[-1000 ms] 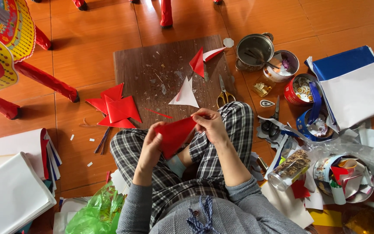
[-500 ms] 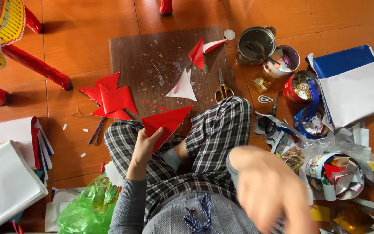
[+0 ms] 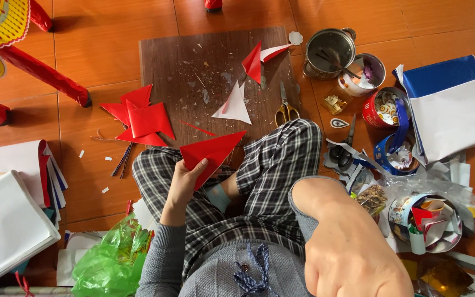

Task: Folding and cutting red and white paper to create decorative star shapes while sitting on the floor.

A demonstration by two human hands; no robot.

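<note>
One hand only now grips the folded red paper triangle (image 3: 211, 153), the left hand (image 3: 183, 184) pinching it over the lap just below the brown board (image 3: 193, 66), since the right hand (image 3: 353, 253) let go and lifts toward the camera, its grip hidden.

— where are we, a workshop?
— no, we're at home, on the orange tiled floor (image 3: 100, 49). we see a red chair leg (image 3: 45, 74), a scarred brown board (image 3: 204, 66), scissors (image 3: 285, 107), tins of scraps (image 3: 383, 107), and stacks of paper (image 3: 6, 242) all round.
— so we're in a room used for paper craft.
</note>
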